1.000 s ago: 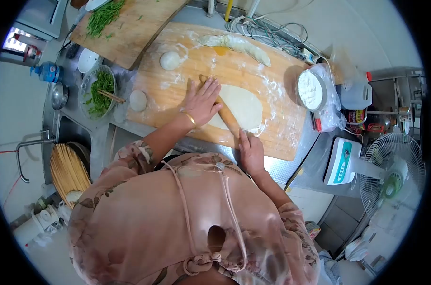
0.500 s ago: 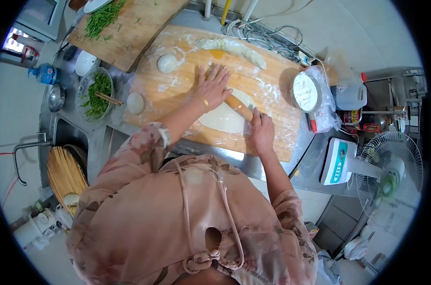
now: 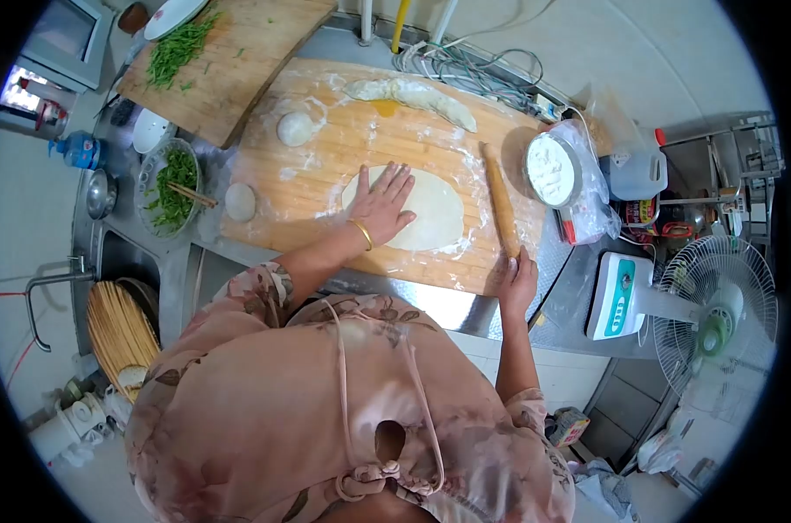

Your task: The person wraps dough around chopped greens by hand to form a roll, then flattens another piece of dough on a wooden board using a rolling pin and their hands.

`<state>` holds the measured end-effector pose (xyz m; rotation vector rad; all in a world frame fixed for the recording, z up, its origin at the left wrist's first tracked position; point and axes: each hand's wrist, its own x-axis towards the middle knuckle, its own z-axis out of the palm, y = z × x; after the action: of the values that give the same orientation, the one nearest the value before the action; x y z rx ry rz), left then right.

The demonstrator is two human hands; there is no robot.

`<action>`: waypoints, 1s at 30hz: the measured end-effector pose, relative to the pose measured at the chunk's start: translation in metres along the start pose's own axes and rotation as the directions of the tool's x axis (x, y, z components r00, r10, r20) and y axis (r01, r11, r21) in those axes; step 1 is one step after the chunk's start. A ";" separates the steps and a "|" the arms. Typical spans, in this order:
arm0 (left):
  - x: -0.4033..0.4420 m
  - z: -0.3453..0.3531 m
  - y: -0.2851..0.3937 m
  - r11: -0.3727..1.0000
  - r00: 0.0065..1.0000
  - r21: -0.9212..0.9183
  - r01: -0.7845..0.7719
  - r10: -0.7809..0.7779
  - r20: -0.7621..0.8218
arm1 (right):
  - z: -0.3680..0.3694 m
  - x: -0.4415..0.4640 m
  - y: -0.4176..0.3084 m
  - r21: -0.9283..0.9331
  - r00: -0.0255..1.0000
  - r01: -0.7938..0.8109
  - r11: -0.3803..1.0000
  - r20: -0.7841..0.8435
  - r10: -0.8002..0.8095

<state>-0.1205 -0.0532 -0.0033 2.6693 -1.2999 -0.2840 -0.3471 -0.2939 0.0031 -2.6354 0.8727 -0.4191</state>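
Observation:
A flat round sheet of dough (image 3: 434,213) lies on the floured wooden board (image 3: 325,187). My left hand (image 3: 380,202) rests flat on its left part, fingers spread. At the board's right side is a wooden rolling pin (image 3: 500,196), pointing away from me. My right hand (image 3: 519,275) has its fingers closed on the near end of the pin. Two dough balls, one farther back (image 3: 295,129) and one at the left edge (image 3: 240,201), sit on the board. Along the back lies a long floured roll of dough (image 3: 417,98).
A bowl of flour (image 3: 552,170) stands right of the board, near a kitchen scale (image 3: 617,296) and a fan (image 3: 716,318). To the left are a bowl of chopped greens with chopsticks (image 3: 173,187), a second cutting board (image 3: 238,57) and a sink (image 3: 125,253). Cables (image 3: 474,65) lie behind.
The rolling pin has come off the dough sheet to the board's right side, with my right hand moving right and nearer. My left hand has left the pin and now lies on the dough.

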 end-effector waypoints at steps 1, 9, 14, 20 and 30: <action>0.000 0.000 0.000 1.000 1.000 0.006 0.000 0.000 0.004 | 0.003 0.001 0.005 -0.061 0.997 0.045 0.997 -0.056 -0.049; -0.002 -0.004 0.003 0.999 0.999 0.026 -0.026 0.027 -0.032 | 0.037 0.038 -0.084 0.177 0.924 0.358 0.917 0.077 -0.375; -0.002 0.006 -0.004 0.999 0.998 0.021 -0.046 0.046 -0.030 | 0.083 0.060 -0.136 0.079 0.869 0.444 0.893 0.207 -0.450; -0.009 0.000 -0.005 0.999 1.000 0.034 -0.030 0.030 0.002 | 0.088 0.060 -0.140 0.021 0.800 0.519 0.854 0.339 -0.495; -0.030 0.003 -0.003 1.000 0.999 0.008 -0.018 0.019 -0.044 | 0.085 0.034 -0.141 -0.031 0.833 0.491 0.870 0.309 -0.459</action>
<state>-0.1365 -0.0277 -0.0038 2.6525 -1.3144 -0.2173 -0.2157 -0.1897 -0.0115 -2.9029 0.1357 -0.0846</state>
